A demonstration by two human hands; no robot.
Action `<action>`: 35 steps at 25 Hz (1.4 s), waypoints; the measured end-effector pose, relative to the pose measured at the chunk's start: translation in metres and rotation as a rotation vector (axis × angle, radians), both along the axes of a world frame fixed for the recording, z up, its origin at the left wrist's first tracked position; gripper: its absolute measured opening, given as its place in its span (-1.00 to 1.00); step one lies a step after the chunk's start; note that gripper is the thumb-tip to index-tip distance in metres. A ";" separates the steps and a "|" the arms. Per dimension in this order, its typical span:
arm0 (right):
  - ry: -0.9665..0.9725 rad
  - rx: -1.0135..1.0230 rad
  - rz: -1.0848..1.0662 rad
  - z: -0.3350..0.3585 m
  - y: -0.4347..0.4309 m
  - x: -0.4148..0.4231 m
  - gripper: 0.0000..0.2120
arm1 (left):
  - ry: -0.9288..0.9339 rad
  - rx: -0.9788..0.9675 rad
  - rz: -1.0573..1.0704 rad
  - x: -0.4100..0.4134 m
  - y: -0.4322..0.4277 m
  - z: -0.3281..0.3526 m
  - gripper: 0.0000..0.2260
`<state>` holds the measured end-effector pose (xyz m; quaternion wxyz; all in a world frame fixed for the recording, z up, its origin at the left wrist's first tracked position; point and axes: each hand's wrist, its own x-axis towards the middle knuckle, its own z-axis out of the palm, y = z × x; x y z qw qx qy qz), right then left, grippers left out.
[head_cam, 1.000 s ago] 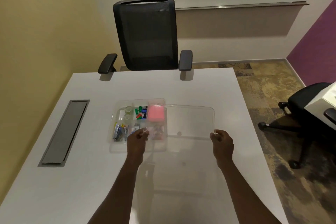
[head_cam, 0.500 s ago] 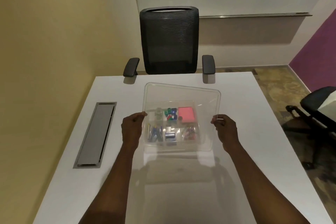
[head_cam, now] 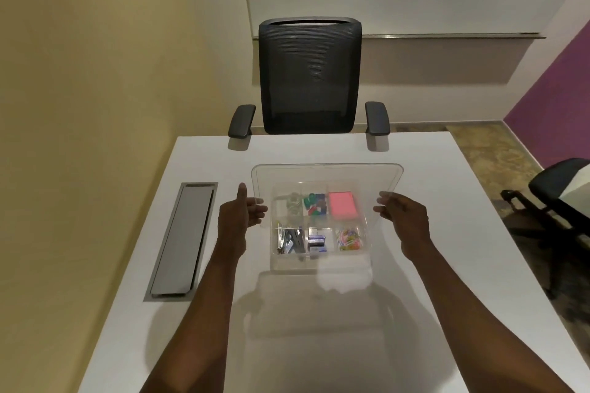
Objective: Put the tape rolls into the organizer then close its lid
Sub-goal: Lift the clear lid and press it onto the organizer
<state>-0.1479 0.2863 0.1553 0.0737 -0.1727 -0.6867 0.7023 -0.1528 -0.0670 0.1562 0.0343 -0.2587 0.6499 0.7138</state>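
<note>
A clear plastic organizer (head_cam: 321,263) with several compartments sits on the white table (head_cam: 447,233). Clear tape rolls (head_cam: 293,203) lie in its far-left compartment. The clear lid (head_cam: 325,174) hangs tilted above the organizer's far half, its far edge raised. My left hand (head_cam: 238,217) grips the lid's left edge between thumb and fingers. My right hand (head_cam: 404,217) holds the right edge. The organizer's near compartments are uncovered.
The organizer also holds a pink pad (head_cam: 342,205), green and blue clips (head_cam: 314,204), staples (head_cam: 316,241), metal clips (head_cam: 289,241) and coloured rubber bands (head_cam: 349,239). A grey cable hatch (head_cam: 183,239) is set into the table at left. A black chair (head_cam: 309,76) faces me; another chair (head_cam: 562,195) stands at right.
Both hands carried the lid from the table beside the organizer to above it. The lid now hangs lower and more centred than half a second ago.
</note>
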 end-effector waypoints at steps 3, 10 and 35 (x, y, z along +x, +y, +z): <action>-0.036 -0.098 0.021 0.003 0.005 -0.008 -0.79 | -0.005 0.136 -0.003 -0.004 -0.003 -0.006 -0.47; -0.146 -0.364 0.036 0.005 0.025 -0.016 -0.76 | -0.002 0.174 -0.140 -0.015 -0.002 -0.003 -0.85; -0.413 0.390 0.034 -0.099 0.018 -0.045 -0.81 | -0.142 -0.448 0.043 -0.018 0.041 -0.097 -0.73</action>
